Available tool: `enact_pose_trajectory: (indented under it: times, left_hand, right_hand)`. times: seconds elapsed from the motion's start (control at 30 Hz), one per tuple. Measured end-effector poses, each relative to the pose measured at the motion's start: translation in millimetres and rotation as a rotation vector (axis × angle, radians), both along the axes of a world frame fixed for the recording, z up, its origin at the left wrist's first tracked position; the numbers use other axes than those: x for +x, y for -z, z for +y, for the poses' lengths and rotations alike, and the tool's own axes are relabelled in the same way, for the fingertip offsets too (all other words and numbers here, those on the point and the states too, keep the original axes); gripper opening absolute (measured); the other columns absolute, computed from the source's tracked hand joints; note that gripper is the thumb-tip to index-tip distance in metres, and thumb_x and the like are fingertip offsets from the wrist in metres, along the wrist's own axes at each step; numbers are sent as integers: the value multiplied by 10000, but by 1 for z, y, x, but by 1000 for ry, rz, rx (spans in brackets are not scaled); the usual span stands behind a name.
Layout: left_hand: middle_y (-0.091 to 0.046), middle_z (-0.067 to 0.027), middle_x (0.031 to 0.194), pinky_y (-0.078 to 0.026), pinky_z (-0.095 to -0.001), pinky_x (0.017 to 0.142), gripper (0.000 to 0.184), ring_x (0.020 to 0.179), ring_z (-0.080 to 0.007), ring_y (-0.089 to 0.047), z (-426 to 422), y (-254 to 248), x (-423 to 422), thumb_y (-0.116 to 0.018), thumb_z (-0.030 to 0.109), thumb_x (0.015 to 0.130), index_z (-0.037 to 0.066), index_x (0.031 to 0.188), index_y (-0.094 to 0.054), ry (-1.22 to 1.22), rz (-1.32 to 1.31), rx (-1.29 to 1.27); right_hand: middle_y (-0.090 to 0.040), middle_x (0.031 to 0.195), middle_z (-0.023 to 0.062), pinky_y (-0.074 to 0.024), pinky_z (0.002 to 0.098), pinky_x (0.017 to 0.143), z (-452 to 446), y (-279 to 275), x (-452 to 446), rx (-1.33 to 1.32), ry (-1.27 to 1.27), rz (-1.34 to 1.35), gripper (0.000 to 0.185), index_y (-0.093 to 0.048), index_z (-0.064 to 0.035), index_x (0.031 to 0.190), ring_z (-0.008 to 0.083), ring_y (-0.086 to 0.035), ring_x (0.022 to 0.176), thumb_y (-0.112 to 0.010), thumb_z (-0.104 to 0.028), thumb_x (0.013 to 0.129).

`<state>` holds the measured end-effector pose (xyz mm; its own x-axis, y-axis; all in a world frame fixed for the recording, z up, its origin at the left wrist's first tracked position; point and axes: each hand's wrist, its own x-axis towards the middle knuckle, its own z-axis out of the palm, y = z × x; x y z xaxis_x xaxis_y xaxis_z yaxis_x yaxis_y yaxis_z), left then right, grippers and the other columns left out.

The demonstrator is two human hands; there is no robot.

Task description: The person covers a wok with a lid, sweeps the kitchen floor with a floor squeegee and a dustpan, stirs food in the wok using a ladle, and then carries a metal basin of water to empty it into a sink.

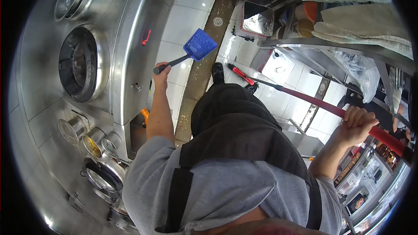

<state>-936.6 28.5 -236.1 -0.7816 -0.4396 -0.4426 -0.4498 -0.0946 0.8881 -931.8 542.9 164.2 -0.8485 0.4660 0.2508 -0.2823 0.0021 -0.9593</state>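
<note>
Two hands: both occupied — each wrapped around a handle of its own, the arms spread well apart to either side of the body.
Left hand (161, 73): grasping the dark handle (178, 61) near its end, the fingers curled round it.
Blue dustpan (200, 45): fixed to the far end of that handle, so it lies ahead of the left hand and inward, toward the middle of the body; whether it touches the floor, I cannot tell.
Right hand (358, 126): clenched around the red pole (313, 102), with a further length of pole running on behind the fist.
Broom head (238, 72): red, with dark bristles, at the lower end of the pole — well apart from the right hand, low down beside the black boots (218, 74).
Dustpan and broom head: not touching; the broom head is the nearer of them to the boots.
Floor (179, 21): white tiles, crossed by a brown strip (204, 43) that holds a round drain grate (218, 21).
Counter (123, 56): steel, along the person's left, carrying a burner ring (102, 65); a red lever (146, 38) sits on its front face.
</note>
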Motion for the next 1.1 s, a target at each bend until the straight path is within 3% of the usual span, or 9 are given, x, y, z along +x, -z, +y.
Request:
enact_pose_trajectory:
  times: [0.27,0.5,0.63,0.73,0.9,1.03,1.1]
  left_hand:
    - [-542,-21,846,-441,-234,675,263,747,-115,-518,4,31,-32,-685,-32,665,46,898,-591,-43,79,156]
    - [-558,-1,811,-417,-249,687,227,743,-109,-503,9,61,-32,-686,-13,664,66,863,-610,-109,90,103]
    - [-558,3,797,-420,-241,659,218,722,-108,-506,18,82,-41,-681,-23,672,71,858,-615,-139,38,49]
    - [-558,7,787,-422,-237,636,218,705,-104,-507,34,94,-54,-681,-18,675,77,860,-619,-132,-15,18]
    - [-584,5,748,-436,-250,620,181,670,-110,-534,64,144,-80,-664,-40,673,86,797,-623,-161,-53,-5]
    - [-585,-5,758,-437,-252,631,187,696,-110,-538,82,169,-97,-672,-18,681,88,828,-624,-160,-108,75]
    - [-586,-5,760,-442,-254,642,187,695,-116,-540,90,188,-102,-670,-20,682,88,826,-620,-200,-114,113]
  right_hand:
    - [-225,454,-14,-263,249,400,-28,-10,-21,15,106,75,478,-295,-128,569,95,-239,381,-394,-416,939]
    - [-217,452,-24,-304,261,438,-71,12,-96,54,183,141,510,-270,-148,535,101,-275,407,-413,-438,928]
    - [-226,439,-13,-296,261,413,-105,40,-135,48,71,177,547,-238,-144,513,109,-270,391,-372,-472,930]
    - [-236,423,-5,-258,261,344,-129,60,-165,88,-321,356,557,-241,-129,531,115,-244,352,-333,-519,919]
    - [-249,423,-3,-274,258,374,-147,84,-210,5,-488,405,545,-266,-123,565,113,-253,365,-316,-539,914]
    - [-254,435,-14,-247,260,379,-142,105,-229,183,-657,300,558,-274,-126,571,111,-259,376,-321,-577,895]
    - [-273,452,-26,-255,253,372,-143,103,-235,94,-795,395,569,-292,-126,568,105,-272,379,-355,-604,870]
